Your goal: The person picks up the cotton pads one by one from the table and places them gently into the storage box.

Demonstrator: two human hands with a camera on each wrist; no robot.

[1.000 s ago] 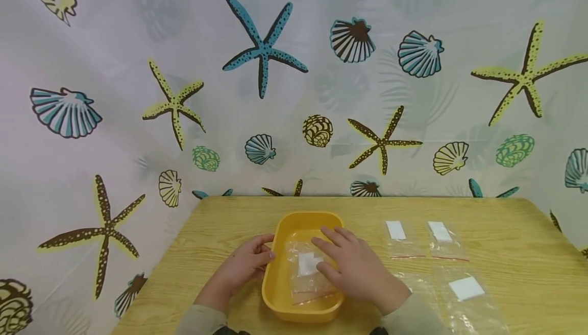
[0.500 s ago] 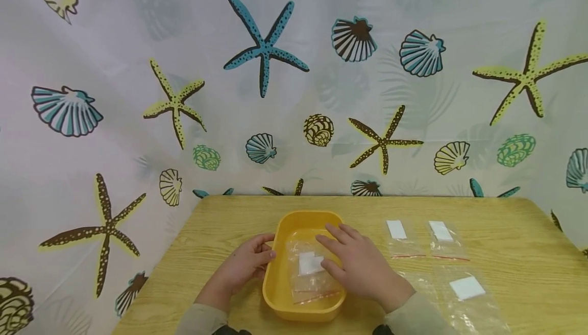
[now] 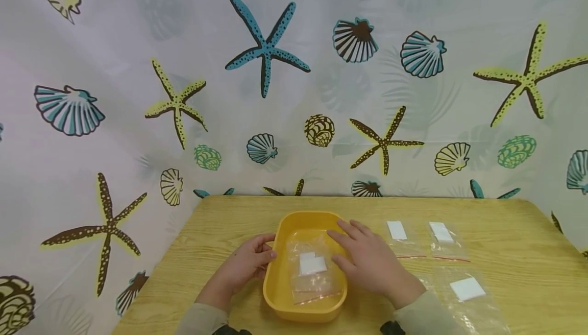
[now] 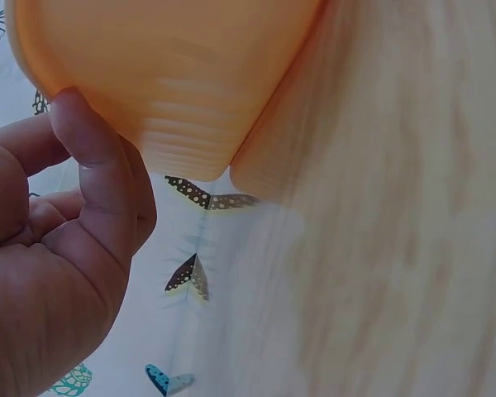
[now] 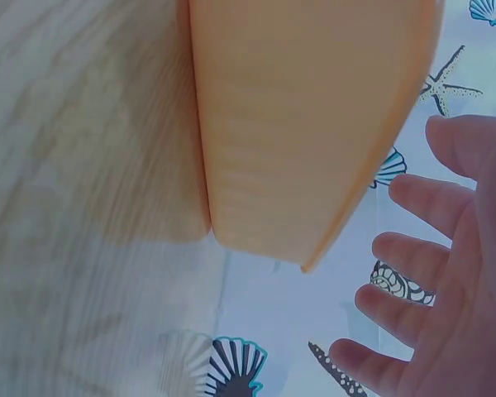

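Note:
A deep yellow plastic tray [image 3: 304,315] stands on the table, with clear zip bags [image 3: 317,286] holding white pieces [image 3: 312,265] lying overlapped inside. My left hand [image 3: 243,266] holds the tray's left rim, thumb on top and fingers bent against the outside wall; the left wrist view shows the fingertips [image 4: 70,107] right at the edge. My right hand [image 3: 372,261] hovers by the right rim with fingers spread and nothing in them. From the right wrist, the open palm [image 5: 471,273] shows beside the tray wall [image 5: 298,124].
Right of the tray, several clear zip bags lie flat in rows: one at the back [image 3: 397,230], another beside it [image 3: 442,233], and a larger one [image 3: 467,289] nearer the front. Another is partly hidden under my right forearm. A shell-and-starfish curtain [image 3: 298,85] hangs behind the wooden table [image 3: 229,212].
My right hand has drawn back rightward from over the bags to the tray's right rim, uncovering the white pieces inside. My left hand stays on the left rim.

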